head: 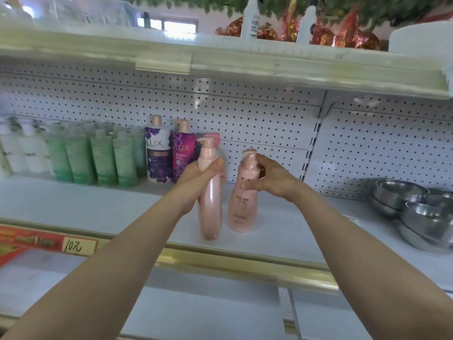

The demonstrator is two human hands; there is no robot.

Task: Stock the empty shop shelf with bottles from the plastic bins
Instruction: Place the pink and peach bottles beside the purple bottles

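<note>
— Where are the two pink bottles?

— Both are at the front of the middle shelf (98, 204), side by side and nearly touching. The left hand (196, 179) is wrapped round the upper body of the tall pink bottle (211, 207), thumb across the front just below the pump.

— Which way does it run?

— Long axis close to vertical, pump head up, base down by the shelf's front edge (whether the base actually rests on the board, I cannot tell).

— And the other one?

— The shorter pink bottle (241, 209) stands upright on the shelf just to the right, pump on top, printed label facing the camera. The right hand (272, 179) has it by the neck and shoulder, fingers curled behind and thumb pressed on the front.

— What is behind them?

— Two LUX bottles (158, 155), one white and purple and one magenta, stand against the pegboard back (245, 114). Another pink pump top shows just behind the tall bottle. Further left is a row of green bottles (103, 160), then white bottles (22, 153), blurred.

— Anything on the right?

— Stacked steel bowls (416, 217), well apart from the bottles. A handwritten price tag (78, 246) sits on the front rail at the left.
</note>
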